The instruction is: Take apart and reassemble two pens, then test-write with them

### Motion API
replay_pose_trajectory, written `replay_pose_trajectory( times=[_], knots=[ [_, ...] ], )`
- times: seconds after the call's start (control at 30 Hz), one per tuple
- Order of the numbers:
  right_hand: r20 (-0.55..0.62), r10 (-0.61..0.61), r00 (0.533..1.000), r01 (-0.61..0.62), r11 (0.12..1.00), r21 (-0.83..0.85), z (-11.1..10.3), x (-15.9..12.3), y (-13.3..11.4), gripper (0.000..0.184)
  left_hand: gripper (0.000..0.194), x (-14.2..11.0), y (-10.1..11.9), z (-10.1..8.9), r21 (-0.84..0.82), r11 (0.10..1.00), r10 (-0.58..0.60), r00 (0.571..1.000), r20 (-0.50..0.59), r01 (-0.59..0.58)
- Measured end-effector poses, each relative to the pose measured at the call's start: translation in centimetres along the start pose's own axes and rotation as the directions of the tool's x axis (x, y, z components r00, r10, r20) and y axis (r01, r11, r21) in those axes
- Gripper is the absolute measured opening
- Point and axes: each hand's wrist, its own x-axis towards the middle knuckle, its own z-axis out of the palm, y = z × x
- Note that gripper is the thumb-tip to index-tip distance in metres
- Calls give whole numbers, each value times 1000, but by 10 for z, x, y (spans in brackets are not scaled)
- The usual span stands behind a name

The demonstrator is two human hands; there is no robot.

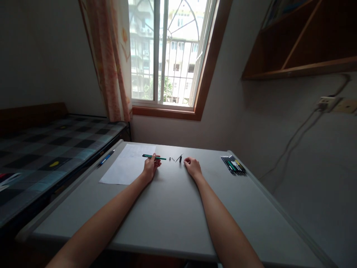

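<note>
My left hand [151,165] holds a slim green and black pen [146,156] level between thumb and fingers, over the right edge of a white paper sheet [117,171]. My right hand [192,166] rests on the table with its fingers curled and the fingertips together. Whatever they may hold is too small to make out. Just left of those fingertips stands a short black pen cap [180,159]. A thin dark pen part [179,158] lies beside the cap. Two small pale pieces, one a whitish bit [170,159], lie between my hands.
At the table's right side lies a row of several pens [233,165], mostly dark with some green and yellow. A blue pen [106,158] lies along the left edge of the grey table [167,219]. A bed [69,137] is on the left, a window [164,52] ahead.
</note>
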Motion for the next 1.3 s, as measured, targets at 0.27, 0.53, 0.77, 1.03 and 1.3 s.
replay_pose_trajectory(
  times=[0.27,0.53,0.77,1.03,1.3],
  knots=[
    [-5,25,1000,-25,992,-124,1,0,-2,15,33,4,-6,-2,-5,1000,27,999,43,-27],
    [0,-10,1000,10,995,-103,3,2,3,20,32,8,-8,-3,2,1000,13,999,46,-13],
    [-49,-13,999,9,998,-70,3,2,4,53,31,6,-7,-1,4,1000,10,998,59,-10],
    [-100,-96,990,77,982,-175,2,-4,-4,66,33,3,-4,0,76,997,9,997,82,-16],
    [-263,-258,930,210,958,-196,-7,-14,-21,35,37,0,-7,0,175,979,82,987,137,-106]
  ],
)
